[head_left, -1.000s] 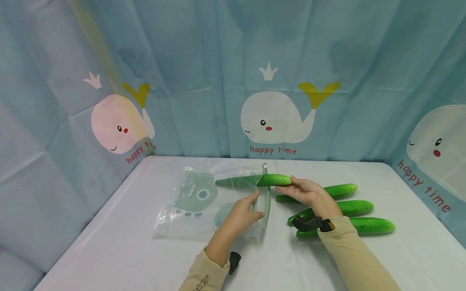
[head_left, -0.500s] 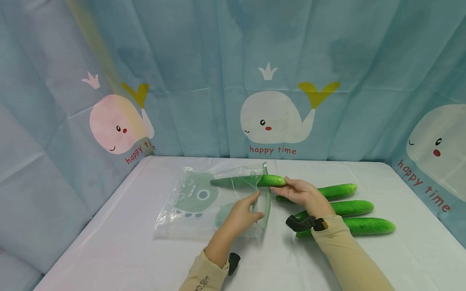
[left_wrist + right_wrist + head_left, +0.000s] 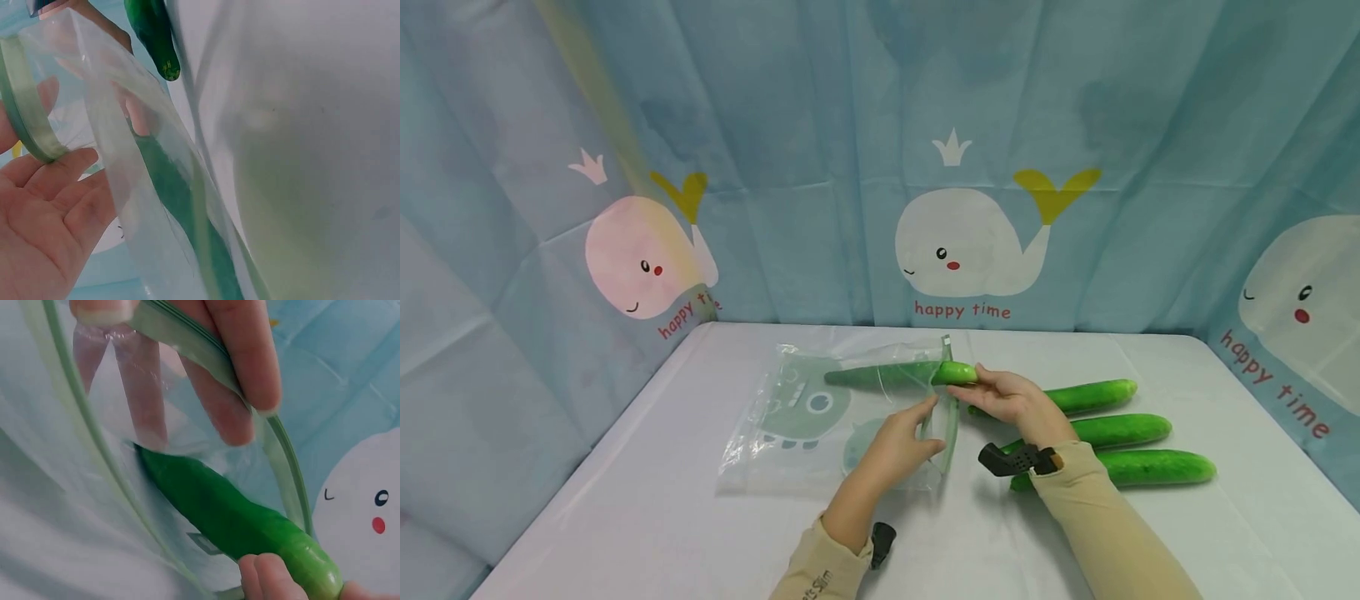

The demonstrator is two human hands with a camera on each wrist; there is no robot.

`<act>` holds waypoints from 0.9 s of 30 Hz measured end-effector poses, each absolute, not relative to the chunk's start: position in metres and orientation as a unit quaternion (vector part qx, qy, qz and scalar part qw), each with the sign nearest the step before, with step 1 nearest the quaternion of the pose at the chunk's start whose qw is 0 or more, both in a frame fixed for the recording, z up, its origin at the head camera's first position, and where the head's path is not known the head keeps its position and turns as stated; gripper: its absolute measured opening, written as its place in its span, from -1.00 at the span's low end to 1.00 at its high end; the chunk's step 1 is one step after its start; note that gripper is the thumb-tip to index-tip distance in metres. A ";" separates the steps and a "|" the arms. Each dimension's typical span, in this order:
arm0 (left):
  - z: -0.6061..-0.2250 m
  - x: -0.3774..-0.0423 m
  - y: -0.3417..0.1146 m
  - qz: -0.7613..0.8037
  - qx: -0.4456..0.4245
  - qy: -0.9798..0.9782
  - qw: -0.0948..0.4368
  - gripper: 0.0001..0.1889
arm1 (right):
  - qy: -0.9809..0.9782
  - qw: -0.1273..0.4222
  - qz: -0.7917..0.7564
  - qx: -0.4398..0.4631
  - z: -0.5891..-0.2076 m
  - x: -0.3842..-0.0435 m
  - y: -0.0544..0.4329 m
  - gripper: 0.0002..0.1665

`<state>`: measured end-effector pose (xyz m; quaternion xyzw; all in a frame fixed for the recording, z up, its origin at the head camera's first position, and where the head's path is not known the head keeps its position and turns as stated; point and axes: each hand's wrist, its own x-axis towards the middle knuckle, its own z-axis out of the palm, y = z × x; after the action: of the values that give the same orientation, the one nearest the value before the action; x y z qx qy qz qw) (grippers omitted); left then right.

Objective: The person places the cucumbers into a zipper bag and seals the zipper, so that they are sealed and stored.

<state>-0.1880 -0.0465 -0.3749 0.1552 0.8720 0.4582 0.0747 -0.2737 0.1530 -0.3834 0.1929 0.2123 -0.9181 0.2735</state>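
A clear zip bag (image 3: 737, 450) with green cartoon prints lies flat, its green-edged mouth facing right. My left hand (image 3: 891, 446) holds the upper layer of that mouth, thumb and fingers at the green zip strip (image 3: 25, 128), and the mouth gapes in the right wrist view. Most of a cucumber (image 3: 880, 377) is inside the bag, its narrow end leading left. By its pale blunt end, which sticks out of the mouth, my right hand (image 3: 1011, 404) grips the cucumber. Fingers (image 3: 272, 578) of that hand wrap its side in the right wrist view.
On the white table (image 3: 625, 500), three more cucumbers lie side by side at the right: a far one (image 3: 1093, 395), a middle one (image 3: 1127, 430) and a near one (image 3: 1165, 467). My right forearm passes over them. A blue whale-print curtain (image 3: 820, 250) encloses the back and sides.
My right hand has moved left, sliding the cucumber deeper into the bag, so less of it shows outside the mouth. The left hand and the bag have stayed put.
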 end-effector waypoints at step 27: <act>-0.375 -0.186 -0.046 0.474 0.154 0.864 0.078 -0.29 | 0.239 0.281 -0.913 0.173 -0.390 -0.278 0.129 -0.37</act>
<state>-0.1857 -0.0464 -0.3750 0.1536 0.8637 0.4736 0.0785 -0.2777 0.1290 -0.3896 0.1729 0.2386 -0.9132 0.2815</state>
